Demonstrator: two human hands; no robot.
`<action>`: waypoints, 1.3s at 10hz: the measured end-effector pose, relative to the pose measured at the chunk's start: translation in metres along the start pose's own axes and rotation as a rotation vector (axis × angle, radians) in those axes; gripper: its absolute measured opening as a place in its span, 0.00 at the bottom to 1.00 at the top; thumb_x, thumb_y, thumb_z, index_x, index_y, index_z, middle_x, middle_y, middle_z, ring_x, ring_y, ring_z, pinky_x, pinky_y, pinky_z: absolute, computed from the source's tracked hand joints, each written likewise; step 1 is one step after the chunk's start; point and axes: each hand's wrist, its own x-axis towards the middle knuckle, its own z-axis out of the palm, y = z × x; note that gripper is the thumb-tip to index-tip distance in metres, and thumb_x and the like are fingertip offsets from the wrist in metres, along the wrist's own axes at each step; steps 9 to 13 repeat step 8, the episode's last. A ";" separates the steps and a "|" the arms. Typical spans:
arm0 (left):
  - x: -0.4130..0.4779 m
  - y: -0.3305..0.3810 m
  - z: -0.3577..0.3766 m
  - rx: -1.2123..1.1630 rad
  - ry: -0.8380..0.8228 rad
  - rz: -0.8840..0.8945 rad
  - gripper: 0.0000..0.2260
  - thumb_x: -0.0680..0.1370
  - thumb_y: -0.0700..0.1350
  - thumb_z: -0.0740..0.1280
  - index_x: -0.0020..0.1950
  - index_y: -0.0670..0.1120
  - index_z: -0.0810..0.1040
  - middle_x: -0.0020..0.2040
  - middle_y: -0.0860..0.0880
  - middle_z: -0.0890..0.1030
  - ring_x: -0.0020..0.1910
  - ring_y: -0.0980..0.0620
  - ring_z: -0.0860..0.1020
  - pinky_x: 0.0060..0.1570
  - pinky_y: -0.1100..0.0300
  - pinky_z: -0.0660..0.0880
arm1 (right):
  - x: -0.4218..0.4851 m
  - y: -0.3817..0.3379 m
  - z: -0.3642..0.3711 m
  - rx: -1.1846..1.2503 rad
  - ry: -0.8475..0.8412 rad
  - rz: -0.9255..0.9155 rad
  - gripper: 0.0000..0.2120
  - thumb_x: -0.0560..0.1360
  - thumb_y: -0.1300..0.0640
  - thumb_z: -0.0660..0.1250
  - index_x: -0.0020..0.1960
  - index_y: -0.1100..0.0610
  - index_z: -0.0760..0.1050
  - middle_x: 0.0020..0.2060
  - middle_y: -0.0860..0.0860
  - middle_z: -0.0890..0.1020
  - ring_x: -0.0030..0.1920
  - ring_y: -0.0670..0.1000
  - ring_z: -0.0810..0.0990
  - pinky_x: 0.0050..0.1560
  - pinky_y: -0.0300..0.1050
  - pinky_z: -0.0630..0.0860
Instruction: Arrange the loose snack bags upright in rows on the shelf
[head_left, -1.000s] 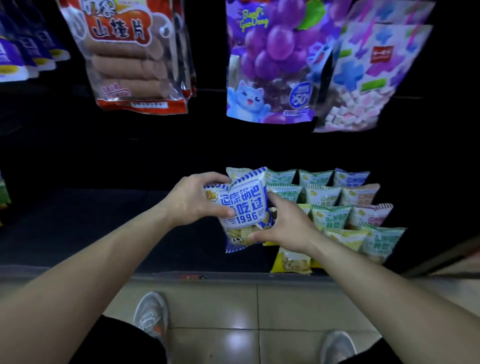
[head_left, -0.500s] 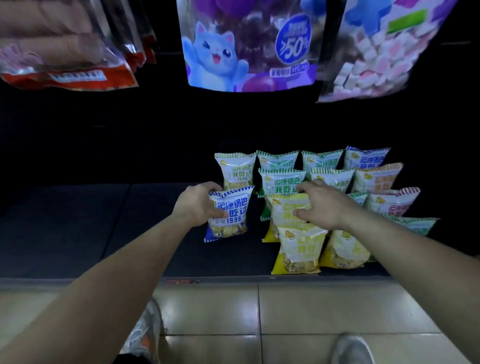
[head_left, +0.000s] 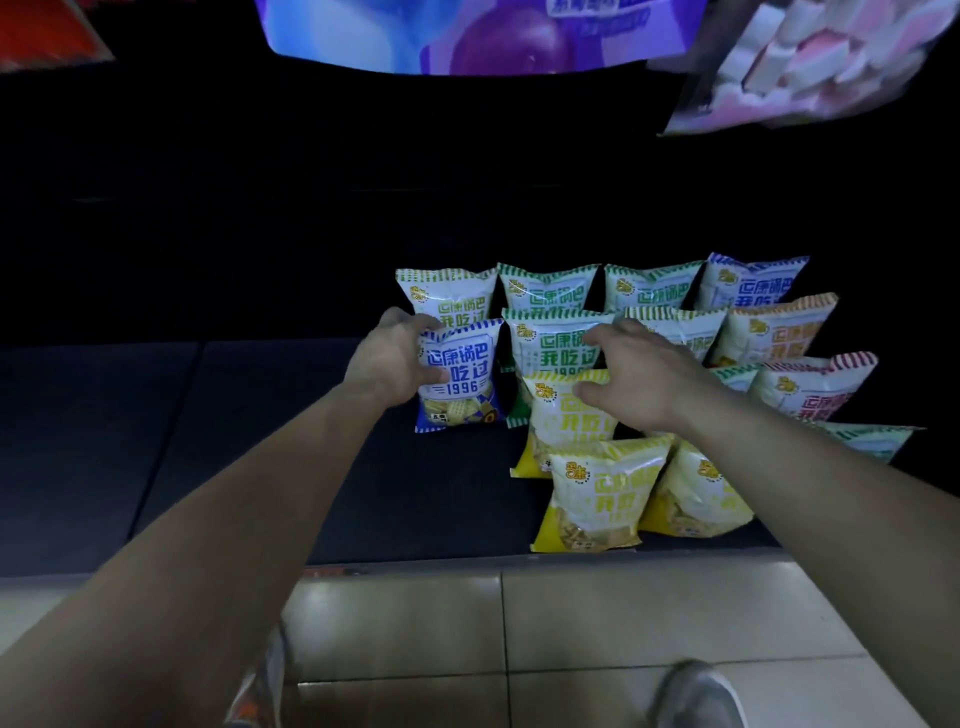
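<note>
Upright, blue-striped snack bag (head_left: 460, 375) (puffy, "1996") in left hand (head_left: 387, 358)

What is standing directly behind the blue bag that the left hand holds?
A green-striped white bag stands upright behind the blue bag. Only its top half shows; the blue bag and left hand cover the rest.

Pretty dim here: pale glossy floor tiles (head_left: 649, 618) near, black wall (head_left: 260, 234) far, big hanging bags (head_left: 467, 36) overhead.

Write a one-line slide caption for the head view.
Left hand holds a blue snack bag upright on the dark shelf while the open right hand hovers over the yellow bags.
</note>
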 end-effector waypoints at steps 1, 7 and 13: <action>0.002 0.003 -0.002 0.020 0.025 -0.005 0.29 0.70 0.50 0.78 0.69 0.54 0.73 0.68 0.49 0.67 0.56 0.47 0.76 0.53 0.51 0.78 | 0.002 -0.005 0.001 0.001 0.000 0.000 0.33 0.79 0.40 0.63 0.78 0.50 0.57 0.76 0.55 0.60 0.73 0.59 0.65 0.70 0.59 0.64; -0.016 0.019 0.013 0.191 0.109 -0.028 0.32 0.75 0.52 0.73 0.76 0.51 0.64 0.72 0.47 0.65 0.68 0.42 0.67 0.58 0.47 0.76 | -0.010 0.004 -0.003 -0.008 -0.003 0.012 0.33 0.78 0.40 0.64 0.78 0.49 0.58 0.75 0.54 0.62 0.72 0.60 0.66 0.69 0.59 0.66; -0.024 0.025 0.007 0.249 0.138 -0.032 0.35 0.74 0.54 0.74 0.77 0.50 0.61 0.75 0.46 0.62 0.71 0.41 0.64 0.59 0.46 0.75 | -0.016 0.004 -0.005 -0.034 0.007 -0.012 0.33 0.78 0.40 0.64 0.78 0.50 0.58 0.74 0.54 0.64 0.71 0.59 0.68 0.69 0.60 0.66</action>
